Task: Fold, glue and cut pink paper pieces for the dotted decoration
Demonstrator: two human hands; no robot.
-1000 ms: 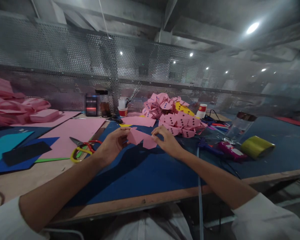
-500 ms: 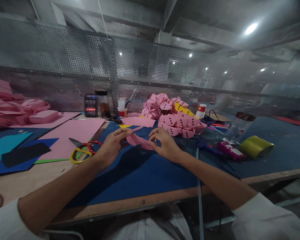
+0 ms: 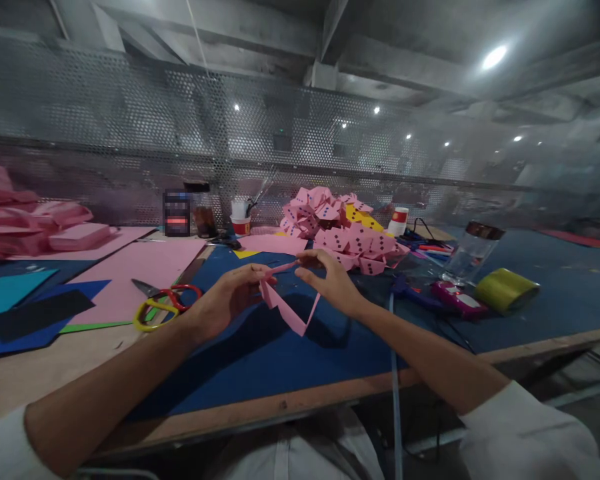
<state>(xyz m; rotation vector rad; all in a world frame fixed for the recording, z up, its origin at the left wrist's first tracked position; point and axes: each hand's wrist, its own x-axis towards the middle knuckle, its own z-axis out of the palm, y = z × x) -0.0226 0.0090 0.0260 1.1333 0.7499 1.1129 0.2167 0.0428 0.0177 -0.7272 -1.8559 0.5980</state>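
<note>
A folded strip of pink paper point(image 3: 289, 313) hangs between my hands above the blue table mat point(image 3: 260, 373), bent into an angular loop with a stepped edge. My left hand point(image 3: 230, 293) pinches its left corner between thumb and fingers. At the upper right of the loop, my right hand point(image 3: 330, 283) has its fingertips closed on the paper's top edge. Left of my left forearm lie scissors point(image 3: 155, 313) with red and yellow handles. Just beyond my right hand is a pile of pink paper pieces point(image 3: 360, 243) with dark dots.
Pink sheets point(image 3: 145, 260) and blue card point(image 3: 100, 290) cover the left side. Behind stand a dark-lidded jar point(image 3: 204, 217) and a paper cup point(image 3: 241, 225). To the right are a clear jar point(image 3: 467, 257), a yellow tape roll point(image 3: 507, 290) and a blue glue gun point(image 3: 413, 291) with a cord.
The pink strip has opened from a flatter shape into an angular loop that hangs lower. My right hand has shifted its hold to the upper edge. The view has moved slightly.
</note>
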